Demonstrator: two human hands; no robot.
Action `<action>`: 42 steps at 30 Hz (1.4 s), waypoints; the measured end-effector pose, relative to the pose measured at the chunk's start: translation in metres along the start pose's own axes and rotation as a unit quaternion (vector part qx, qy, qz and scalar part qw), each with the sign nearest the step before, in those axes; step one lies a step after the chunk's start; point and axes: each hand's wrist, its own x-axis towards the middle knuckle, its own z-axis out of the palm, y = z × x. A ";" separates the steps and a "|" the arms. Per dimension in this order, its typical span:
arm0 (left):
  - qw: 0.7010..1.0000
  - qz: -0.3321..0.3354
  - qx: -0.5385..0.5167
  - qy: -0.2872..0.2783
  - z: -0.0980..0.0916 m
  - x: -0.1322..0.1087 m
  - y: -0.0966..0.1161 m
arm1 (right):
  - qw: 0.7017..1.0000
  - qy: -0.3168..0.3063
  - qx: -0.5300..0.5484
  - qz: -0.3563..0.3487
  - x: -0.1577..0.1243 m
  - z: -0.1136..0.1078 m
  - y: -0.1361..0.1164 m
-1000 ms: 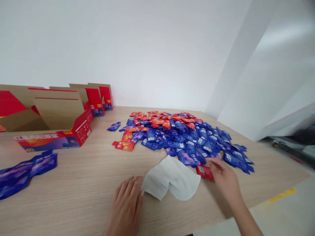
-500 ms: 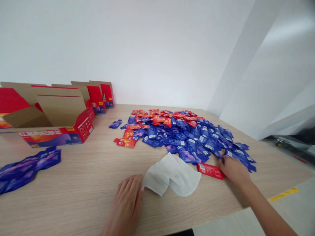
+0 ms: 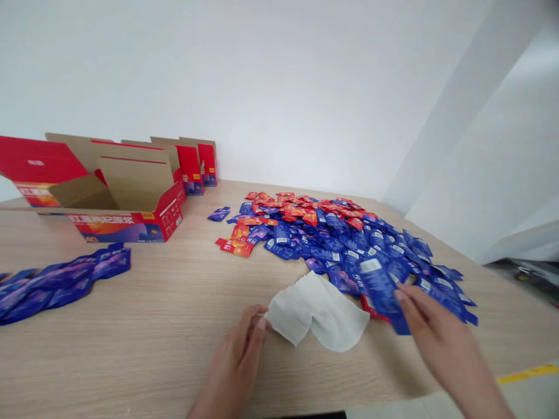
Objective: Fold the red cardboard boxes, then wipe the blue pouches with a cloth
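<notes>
The right hand [image 3: 445,349] sits at the near right edge of the pile of sachets [image 3: 332,238], its fingers [image 3: 410,299] pressed together and laid against a blue sachet [image 3: 379,288] that tilts up off the others. Whether they pinch it, I cannot tell. Part of a red sachet [image 3: 373,308] shows underneath that blue one.

The left hand [image 3: 233,364] rests in front of the pile, loosely closed, its fingertips [image 3: 259,325] touching the edge of a folded white wipe [image 3: 317,311]. The wipe lies on the counter [image 3: 131,361] just in front of the pile, between the two hands.

The pile is mostly blue sachets on the near side and red ones on the far side. Left of the pile stand an open cardboard box [image 3: 126,227], printed red and purple, and more red cartons [image 3: 192,166] behind it. A long strip of purple-blue sachets [image 3: 65,288] lies further left of the pile, and one lone blue packet [image 3: 218,214] lies just beside its far left edge.
</notes>
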 end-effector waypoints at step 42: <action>0.821 0.215 0.521 0.090 0.063 -0.005 -0.044 | 0.971 -0.093 0.205 -0.077 -0.044 0.104 -0.090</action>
